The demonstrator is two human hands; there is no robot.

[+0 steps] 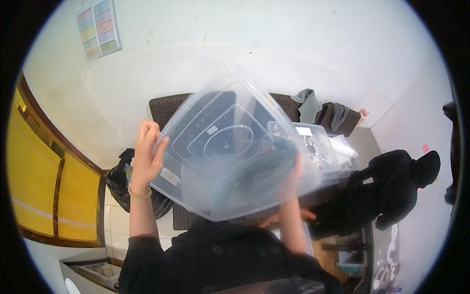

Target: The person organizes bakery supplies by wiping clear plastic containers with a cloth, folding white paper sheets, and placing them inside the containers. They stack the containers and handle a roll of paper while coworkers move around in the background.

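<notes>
A large, clear plastic lid or shallow box (231,139) is held up in front of me at a tilt, its raised ring pattern showing. My left hand (150,150) grips its left edge between thumb and fingers. Behind the blurred plastic, my right hand (293,176) is at the right edge; its fingers are mostly hidden. Under or behind the sheet shows a clear container with something grey-green, too blurred to name. To the right stands a clear plastic box (323,147) with small white parts inside.
A brown woven rattan bench (165,108) stands against the wall, with grey cloths (308,104) over its back. A black plastic bag (119,183) lies on the floor at left. At right is a person in black (393,187). A yellow-panelled door (40,169) stands far left.
</notes>
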